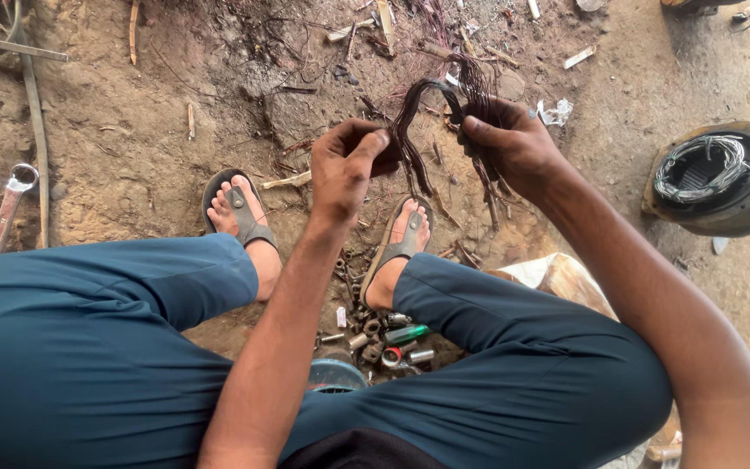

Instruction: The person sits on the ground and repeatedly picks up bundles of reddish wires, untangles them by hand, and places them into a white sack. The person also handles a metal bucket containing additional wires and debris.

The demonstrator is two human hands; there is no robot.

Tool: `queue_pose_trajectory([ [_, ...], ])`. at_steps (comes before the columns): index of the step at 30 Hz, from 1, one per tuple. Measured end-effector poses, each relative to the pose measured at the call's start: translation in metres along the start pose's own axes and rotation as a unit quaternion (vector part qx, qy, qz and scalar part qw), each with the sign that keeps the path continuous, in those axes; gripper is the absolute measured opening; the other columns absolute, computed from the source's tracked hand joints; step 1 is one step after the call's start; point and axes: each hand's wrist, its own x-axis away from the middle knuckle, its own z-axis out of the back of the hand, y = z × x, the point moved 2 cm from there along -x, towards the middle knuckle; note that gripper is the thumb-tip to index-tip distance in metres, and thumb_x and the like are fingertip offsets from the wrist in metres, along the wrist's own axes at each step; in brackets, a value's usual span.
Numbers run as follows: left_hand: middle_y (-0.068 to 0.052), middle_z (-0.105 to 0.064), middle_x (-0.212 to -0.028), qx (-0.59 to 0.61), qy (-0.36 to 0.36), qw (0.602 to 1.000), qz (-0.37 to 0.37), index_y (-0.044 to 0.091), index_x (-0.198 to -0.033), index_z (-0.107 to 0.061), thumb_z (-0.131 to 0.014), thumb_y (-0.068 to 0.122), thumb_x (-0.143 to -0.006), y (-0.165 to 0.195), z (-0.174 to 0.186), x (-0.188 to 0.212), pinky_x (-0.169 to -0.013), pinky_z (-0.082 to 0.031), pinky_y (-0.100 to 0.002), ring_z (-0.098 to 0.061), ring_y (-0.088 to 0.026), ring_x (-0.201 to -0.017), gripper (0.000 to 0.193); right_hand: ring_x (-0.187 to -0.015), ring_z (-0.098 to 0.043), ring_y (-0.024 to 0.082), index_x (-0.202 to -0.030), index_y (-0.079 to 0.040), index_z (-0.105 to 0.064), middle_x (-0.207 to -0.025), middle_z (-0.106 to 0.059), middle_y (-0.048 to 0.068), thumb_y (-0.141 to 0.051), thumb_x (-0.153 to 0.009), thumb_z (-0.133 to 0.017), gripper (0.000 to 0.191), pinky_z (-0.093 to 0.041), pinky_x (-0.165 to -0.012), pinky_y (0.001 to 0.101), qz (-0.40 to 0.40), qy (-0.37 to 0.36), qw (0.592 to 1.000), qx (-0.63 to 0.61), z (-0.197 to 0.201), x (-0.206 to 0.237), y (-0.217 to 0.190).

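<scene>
A bundle of dark brownish wire strands (pixel 434 97) is bent in an arch between both hands, above the dirt floor. My left hand (pixel 345 165) pinches one end of the bundle, with loose strands hanging down below it. My right hand (pixel 507 143) grips the other end, where more strands trail downward. I am seated with knees apart in blue trousers, my sandalled feet (pixel 238 211) on the ground beneath the hands.
A round metal motor housing with wire windings (pixel 715 176) sits at the right. A spanner (pixel 9 201) and metal rods lie at the left. Several nuts, bolts and small parts (pixel 384 339) lie between my legs, beside a small round container (pixel 334 375). Scraps litter the far ground.
</scene>
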Motion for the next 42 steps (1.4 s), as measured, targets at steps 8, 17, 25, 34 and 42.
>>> queue_pose_trajectory([
  [8,-0.009,-0.074,-0.083,-0.106,0.041,0.993,0.026,0.004,-0.09,-0.069,-0.065,0.012,-0.095,-0.032,0.025,-0.003,-0.065,-0.058,-0.03,-0.069,-0.015,-0.071,0.011,-0.086,-0.068,0.016,-0.111,-0.002,-0.066,-0.096,-0.071,0.008,-0.008,-0.098,-0.068,0.015,-0.059,-0.081,0.0307,0.043,0.074,0.995,-0.059,0.014,0.0,-0.011],
  [17,-0.017,-0.076,-0.112,-0.57,0.001,0.815,-0.105,0.012,-0.093,-0.079,-0.078,0.039,-0.079,-0.04,0.045,0.01,-0.089,-0.053,-0.035,-0.069,-0.025,-0.101,0.03,-0.086,-0.068,0.016,-0.108,-0.003,-0.068,-0.095,-0.07,0.006,-0.009,-0.095,-0.071,0.014,-0.059,-0.082,0.0313,0.017,0.037,0.996,-0.084,0.018,-0.001,0.001],
  [25,-0.006,-0.075,-0.09,-0.254,-0.115,0.96,-0.034,0.003,-0.106,-0.071,-0.076,0.028,-0.09,0.036,-0.018,-0.03,-0.073,-0.056,-0.031,-0.069,-0.014,-0.077,0.03,-0.09,-0.066,0.016,-0.109,-0.002,-0.067,-0.099,-0.069,0.006,-0.011,-0.09,-0.078,0.024,-0.057,-0.085,0.033,0.029,-0.093,0.995,-0.029,0.002,0.002,0.003],
  [34,-0.013,-0.072,-0.081,-0.391,-0.179,0.886,-0.176,0.003,-0.094,-0.074,-0.08,0.019,-0.077,0.056,-0.035,-0.004,-0.065,-0.054,-0.039,-0.07,-0.026,-0.073,0.024,-0.081,-0.065,0.014,-0.102,-0.002,-0.069,-0.09,-0.07,0.006,-0.017,-0.094,-0.077,0.019,-0.054,-0.075,0.0292,-0.039,-0.148,0.988,-0.009,0.007,-0.009,0.02],
  [42,-0.013,-0.069,-0.082,-0.46,-0.109,0.838,-0.274,0.006,-0.093,-0.075,-0.078,0.022,-0.094,0.061,-0.052,0.018,-0.071,-0.05,-0.046,-0.065,-0.034,-0.08,0.016,-0.078,-0.06,0.014,-0.099,-0.003,-0.069,-0.088,-0.069,0.007,-0.018,-0.093,-0.077,0.018,-0.05,-0.073,0.0273,-0.02,-0.087,0.996,0.029,0.006,-0.008,0.019],
])
